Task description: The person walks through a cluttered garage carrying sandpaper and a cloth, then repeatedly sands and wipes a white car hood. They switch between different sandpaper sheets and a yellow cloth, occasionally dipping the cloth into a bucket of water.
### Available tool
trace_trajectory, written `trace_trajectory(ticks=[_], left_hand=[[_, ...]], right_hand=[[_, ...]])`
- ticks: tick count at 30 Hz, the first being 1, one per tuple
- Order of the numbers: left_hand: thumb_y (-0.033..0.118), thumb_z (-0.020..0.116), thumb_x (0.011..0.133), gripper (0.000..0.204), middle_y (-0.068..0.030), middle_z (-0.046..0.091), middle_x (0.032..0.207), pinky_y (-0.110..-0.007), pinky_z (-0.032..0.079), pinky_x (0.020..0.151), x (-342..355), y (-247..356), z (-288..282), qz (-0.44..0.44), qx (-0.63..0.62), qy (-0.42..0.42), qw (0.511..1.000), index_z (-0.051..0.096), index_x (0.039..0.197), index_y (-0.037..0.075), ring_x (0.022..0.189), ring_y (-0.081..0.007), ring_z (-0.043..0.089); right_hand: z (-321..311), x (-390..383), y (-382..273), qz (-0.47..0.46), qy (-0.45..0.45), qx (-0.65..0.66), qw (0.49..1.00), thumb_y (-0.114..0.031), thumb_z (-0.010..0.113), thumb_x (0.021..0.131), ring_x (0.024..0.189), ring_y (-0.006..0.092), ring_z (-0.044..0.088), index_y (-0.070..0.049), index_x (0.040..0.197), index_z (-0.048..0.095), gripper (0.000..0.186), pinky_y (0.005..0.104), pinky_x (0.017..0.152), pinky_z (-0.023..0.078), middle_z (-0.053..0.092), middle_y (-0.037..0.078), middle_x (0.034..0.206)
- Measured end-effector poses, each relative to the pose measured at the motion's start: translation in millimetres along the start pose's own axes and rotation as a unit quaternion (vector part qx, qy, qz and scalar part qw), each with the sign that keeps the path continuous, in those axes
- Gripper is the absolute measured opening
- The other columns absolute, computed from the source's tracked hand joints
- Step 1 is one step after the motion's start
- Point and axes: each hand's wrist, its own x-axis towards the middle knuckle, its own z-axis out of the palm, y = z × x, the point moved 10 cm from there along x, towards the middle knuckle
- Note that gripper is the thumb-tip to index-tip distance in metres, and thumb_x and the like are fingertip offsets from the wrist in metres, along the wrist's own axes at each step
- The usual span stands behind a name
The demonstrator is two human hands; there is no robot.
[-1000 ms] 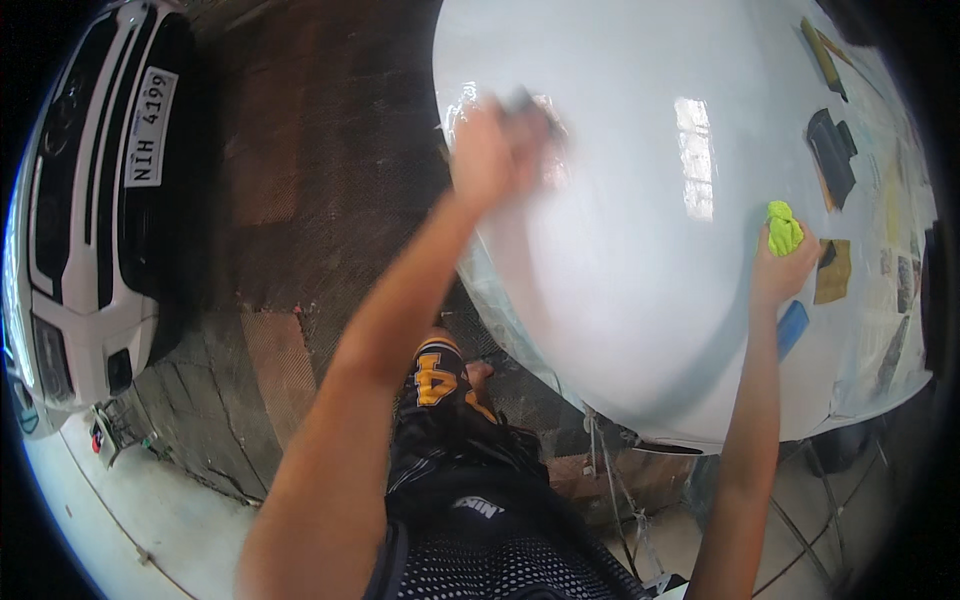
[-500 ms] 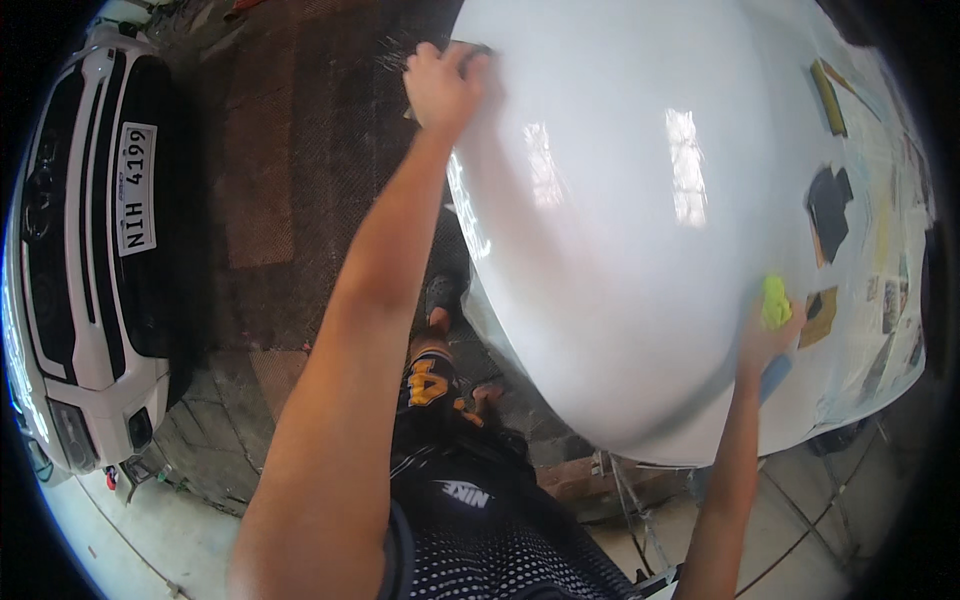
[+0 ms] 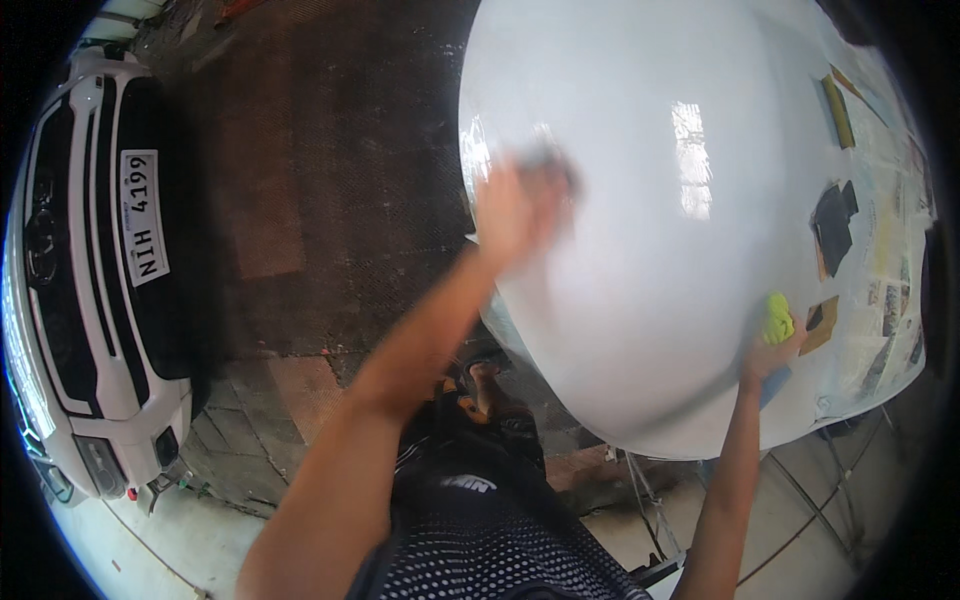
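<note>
A large, glossy white curved vehicle panel (image 3: 620,300) fills the right half of the head view. My left hand (image 3: 515,215), smeared by motion, presses near its left edge. Under the fingers is a dark grey pad (image 3: 550,175), too blurred to show its exact kind. Farther right, my right hand (image 3: 772,356) rests on the panel, its fingers closed around a bunched yellow-green cloth (image 3: 779,318). A blue piece (image 3: 774,384) shows beside that wrist; whether I hold it cannot be made out.
Dark sheets (image 3: 832,228), a brown square of paper (image 3: 820,324) and an olive strip (image 3: 838,112) lie by the newspaper masking (image 3: 885,300). A white car front (image 3: 95,360) stands at left, across dark matting (image 3: 330,180). Metal stand legs (image 3: 645,495) show below the panel.
My left hand has come nearer and to the right with the dark pad, away from the panel's far left edge. The right hand with the cloth has hardly moved on the panel.
</note>
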Motion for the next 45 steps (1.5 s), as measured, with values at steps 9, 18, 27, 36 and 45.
trace_trajectory(ticks=[9,18,27,36,45], left_hand=[[0.032,0.069,0.093,0.032,-0.0162,0.06,0.108,-0.052,0.046,0.085,76,-80,-71,-0.158,0.039,0.087,0.983,0.074,0.118,0.013,0.103,-0.037,0.057],[0.028,0.073,0.087,0.025,-0.0143,0.066,0.098,-0.047,0.046,0.067,138,-62,-35,-0.08,0.121,0.086,0.986,0.077,0.107,0.013,0.085,-0.0298,0.06],[0.051,0.059,0.096,0.051,-0.0236,0.067,0.126,-0.057,0.036,0.112,54,75,38,-0.001,-0.087,-0.297,0.951,0.072,0.127,0.013,0.125,-0.0427,0.057],[0.05,0.056,0.098,0.055,-0.0239,0.066,0.115,-0.049,0.042,0.107,32,134,62,0.139,-0.015,-0.316,0.939,0.065,0.128,0.005,0.122,-0.0406,0.057],[0.064,0.054,0.094,0.069,-0.0281,0.065,0.129,-0.051,0.038,0.116,124,88,59,0.106,0.061,-0.122,0.985,0.068,0.126,0.004,0.132,-0.0453,0.055]], right_hand=[[-1,0,-1,-0.017,0.016,0.015,1.0,-0.003,0.081,0.076,0.115,0.0361,0.055,-0.002,0.122,0.058,0.052,0.0462,0.103,0.044,0.058,0.015,0.121],[6,-2,-9,-0.004,0.033,0.01,0.999,-0.007,0.084,0.074,0.113,0.0378,0.057,-0.003,0.121,0.059,0.053,0.0465,0.101,0.046,0.06,0.017,0.119],[-13,-17,5,0.02,0.045,-0.016,0.999,-0.007,0.085,0.071,0.113,0.0393,0.058,-0.004,0.12,0.06,0.055,0.0468,0.099,0.047,0.06,0.017,0.117],[-18,-14,-4,0.022,0.049,-0.019,0.998,-0.01,0.086,0.068,0.112,0.0403,0.058,-0.004,0.12,0.061,0.058,0.0468,0.098,0.047,0.06,0.019,0.118],[-6,-8,-16,0.014,0.047,0.005,0.999,-0.014,0.087,0.065,0.111,0.0392,0.059,-0.007,0.12,0.062,0.06,0.0461,0.096,0.047,0.061,0.017,0.118]])
